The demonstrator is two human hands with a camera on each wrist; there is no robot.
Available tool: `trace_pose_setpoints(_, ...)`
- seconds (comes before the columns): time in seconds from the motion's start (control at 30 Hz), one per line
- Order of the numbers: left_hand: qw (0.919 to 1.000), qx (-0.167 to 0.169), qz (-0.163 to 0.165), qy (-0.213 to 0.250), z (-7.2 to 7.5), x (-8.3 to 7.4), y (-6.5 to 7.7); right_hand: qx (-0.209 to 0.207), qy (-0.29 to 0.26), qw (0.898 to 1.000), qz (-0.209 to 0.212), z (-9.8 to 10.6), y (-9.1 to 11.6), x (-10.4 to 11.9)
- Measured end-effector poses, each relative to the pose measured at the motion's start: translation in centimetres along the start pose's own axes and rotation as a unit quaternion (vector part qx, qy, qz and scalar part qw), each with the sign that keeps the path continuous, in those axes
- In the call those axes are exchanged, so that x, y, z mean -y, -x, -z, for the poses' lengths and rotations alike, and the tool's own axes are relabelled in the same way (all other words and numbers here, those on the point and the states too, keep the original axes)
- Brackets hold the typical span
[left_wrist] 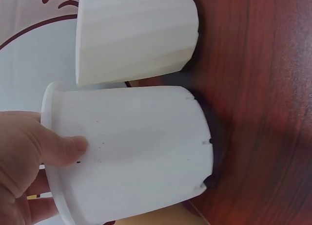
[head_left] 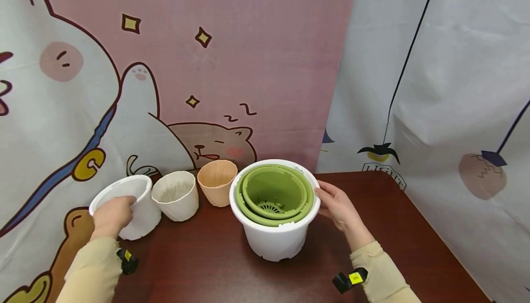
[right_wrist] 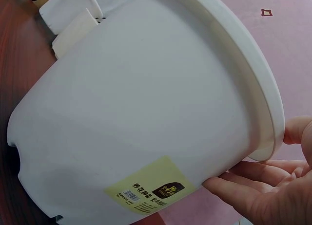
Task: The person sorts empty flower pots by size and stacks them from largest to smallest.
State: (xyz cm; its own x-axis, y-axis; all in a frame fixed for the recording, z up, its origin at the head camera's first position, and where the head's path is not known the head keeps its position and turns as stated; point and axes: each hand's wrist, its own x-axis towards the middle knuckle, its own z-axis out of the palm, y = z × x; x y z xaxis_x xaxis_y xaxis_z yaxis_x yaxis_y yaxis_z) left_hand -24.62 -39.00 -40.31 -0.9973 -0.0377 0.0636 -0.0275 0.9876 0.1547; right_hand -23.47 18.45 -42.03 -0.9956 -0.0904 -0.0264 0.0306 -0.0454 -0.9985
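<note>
at lower left, the left hand (head_left: 112,215) pinches the smaller white pot (head_left: 146,215) by its rim; right of centre, the right hand (head_left: 340,206) grips the larger white pot (head_left: 274,242), likely for steadiness.

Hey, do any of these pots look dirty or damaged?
Tiny specks show on the white pot that the left hand holds, near its thumb, odd on otherwise plain white; whether dirt or damage, I can't tell.

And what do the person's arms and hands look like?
The left hand and right hand wear no gloves. Both arms have pale cream sleeves reaching toward the wrists. By each wrist sits a small black gadget with a bright yellow patch; the right one's patch has tiny dark marks.
</note>
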Motion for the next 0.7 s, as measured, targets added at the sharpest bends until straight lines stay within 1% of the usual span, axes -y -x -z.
trace_pose_setpoints(0.13, 0.9999, 0.010, -0.001, -0.005, 0.8, 0.0, 0.2, 0.000, 0.000, 1.000, -0.001, 0.0, -0.1, 0.0)
trace_pose_setpoints(0.4, 0.9998, 0.004, -0.012, -0.018, 1.9, 0.3, 0.4, 0.004, -0.002, 1.000, -0.002, 0.1, 0.0, 0.1)
trace_pose_setpoints(0.53, 0.9995, -0.003, -0.019, -0.023, 2.8, 0.4, 0.7, 0.005, 0.000, 1.000, -0.003, 0.1, 0.0, 0.1)
trace_pose_setpoints(0.7, 0.9995, -0.009, -0.019, -0.022, 4.3, 0.3, 1.1, 0.006, 0.002, 1.000, -0.003, 0.1, 0.0, 0.1)
